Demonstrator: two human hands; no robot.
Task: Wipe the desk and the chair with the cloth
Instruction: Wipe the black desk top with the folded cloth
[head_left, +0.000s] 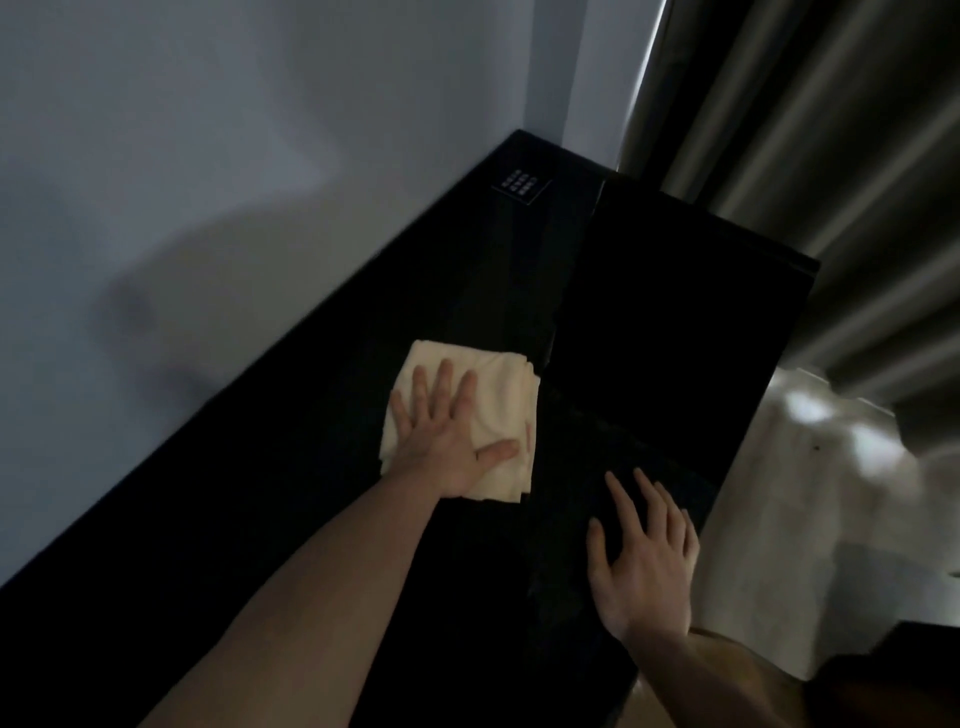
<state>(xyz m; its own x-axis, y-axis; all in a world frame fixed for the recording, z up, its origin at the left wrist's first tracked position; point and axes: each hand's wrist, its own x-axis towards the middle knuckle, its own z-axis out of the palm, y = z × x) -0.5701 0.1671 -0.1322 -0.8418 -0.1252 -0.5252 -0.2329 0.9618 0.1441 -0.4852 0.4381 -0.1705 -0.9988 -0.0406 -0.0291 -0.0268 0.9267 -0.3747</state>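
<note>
Head view looks down on a black desk (322, 467) that runs along a pale wall (208, 156), its dark top nearly featureless in the dim light. On it lies the cloth (498, 395), a cream-coloured towel folded into a rough square of several layers, the stacked edges showing at its right side and near corner; its surface looks soft and faintly ribbed. The cloth sits close to a seam where a second, glossier black panel (675, 312) begins, and its right edge lies just at that seam. The left hand (447, 441) rests flat on top of the cloth, palm down, fingers straight and spread, thumb stretched out to the right across the fabric; it presses the cloth and grasps nothing. The right hand (644, 561) lies flat on the darker panel nearer the camera, fingers extended and slightly apart, holding nothing, well apart from the cloth. Far along the desk, near the wall, a small square plate with rows of pale marks (521, 186) is set into the top. Grey curtains (831, 130) hang at the right, and something white and blurred (831, 493) shows beyond the desk's right edge.
</note>
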